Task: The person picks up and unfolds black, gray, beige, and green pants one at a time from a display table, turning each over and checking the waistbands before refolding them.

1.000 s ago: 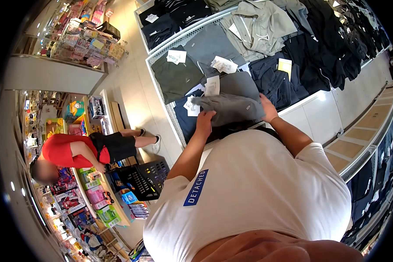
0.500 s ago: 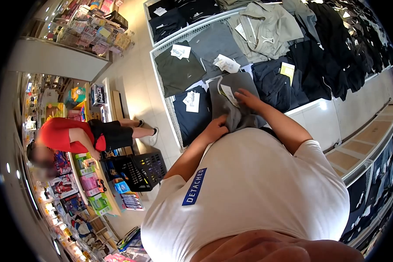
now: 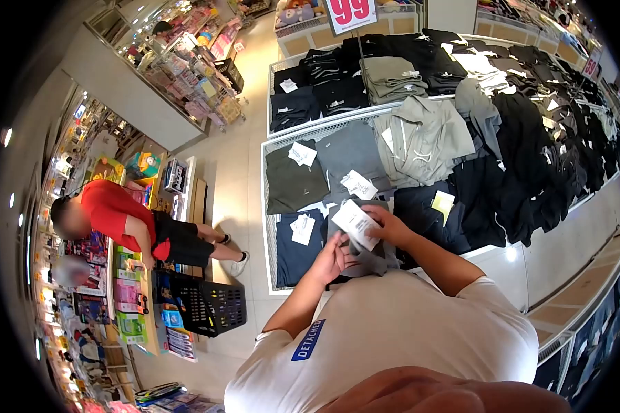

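Observation:
A grey folded garment (image 3: pixel 373 261) lies at the front edge of the clothes table, close against my body. My right hand (image 3: pixel 390 228) is closed on the white tag (image 3: pixel 356 221), lifting it above the garment with its printed side up. Just below the tag's left corner, my left hand (image 3: pixel 331 259) has its palm partly showing and its fingers apart, beside the grey cloth. A dark navy folded garment (image 3: pixel 297 256) with white tags lies to the left. On the right is a black garment (image 3: pixel 420 215) with a yellow-edged tag (image 3: pixel 443 204).
The mesh-sided table (image 3: pixel 269 248) bears olive, grey, beige and black clothes. A 99 price sign (image 3: pixel 351 12) stands behind. To the left, a person in a red shirt (image 3: pixel 110 213) stands by toy shelves, near a black basket (image 3: pixel 210 303).
My right hand has taken hold of the tag and raised it. My left hand has come off the cloth and moved up beside the tag. The view has tilted upward, showing more tables.

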Tool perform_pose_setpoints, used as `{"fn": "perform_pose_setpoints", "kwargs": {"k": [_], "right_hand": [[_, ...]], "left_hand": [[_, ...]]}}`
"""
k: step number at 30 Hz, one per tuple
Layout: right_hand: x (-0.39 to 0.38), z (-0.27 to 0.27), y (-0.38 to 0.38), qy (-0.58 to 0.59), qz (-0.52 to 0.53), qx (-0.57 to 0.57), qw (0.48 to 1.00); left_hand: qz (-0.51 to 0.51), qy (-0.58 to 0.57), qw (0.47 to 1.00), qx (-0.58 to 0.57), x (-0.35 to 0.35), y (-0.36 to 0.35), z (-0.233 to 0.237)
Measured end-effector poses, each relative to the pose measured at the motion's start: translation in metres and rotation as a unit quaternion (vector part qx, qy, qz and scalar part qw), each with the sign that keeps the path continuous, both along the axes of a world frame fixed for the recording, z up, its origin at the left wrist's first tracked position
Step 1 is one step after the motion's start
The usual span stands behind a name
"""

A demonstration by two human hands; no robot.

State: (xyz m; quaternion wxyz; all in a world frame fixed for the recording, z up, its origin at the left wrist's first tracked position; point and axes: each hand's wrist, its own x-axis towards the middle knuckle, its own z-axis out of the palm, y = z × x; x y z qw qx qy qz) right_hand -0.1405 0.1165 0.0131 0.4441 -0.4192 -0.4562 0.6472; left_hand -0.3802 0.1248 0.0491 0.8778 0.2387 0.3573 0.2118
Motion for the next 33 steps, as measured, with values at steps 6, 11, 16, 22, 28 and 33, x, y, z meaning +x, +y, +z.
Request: {"fn": "perform_pose_setpoints", "kwargs": {"k": [6, 11, 16, 22, 28, 33], "right_hand": [[0.020, 0.050, -0.025, -0.219, -0.031, 0.170, 0.960], [0.058, 0.050, -0.041, -0.139, -0.089, 0.118, 0.979], [0.106, 0.048, -0.062, 0.027, -0.008, 0.043, 0.999], [0.114, 0.034, -0.059, -0.131, 0.039, 0.035, 0.990], [0.089, 0.093, -0.061, -0.358, 0.011, 0.262, 0.896], [0.077, 0.061, -0.072, -0.388, 0.131, 0.152, 0.900]], "left_hand": [[-0.038, 0.035, 0.997, 0.059, 0.030, -0.013, -0.022], [0.025, 0.005, 0.999, 0.046, 0.050, -0.021, -0.020], [0.248, -0.031, 0.968, 0.016, 0.050, -0.013, -0.019], [0.284, -0.052, 0.940, 0.182, 0.078, -0.025, 0.038], [0.244, -0.013, 0.955, 0.167, 0.113, -0.054, 0.035], [0.238, 0.027, 0.961, 0.137, 0.114, -0.069, 0.024]]}}
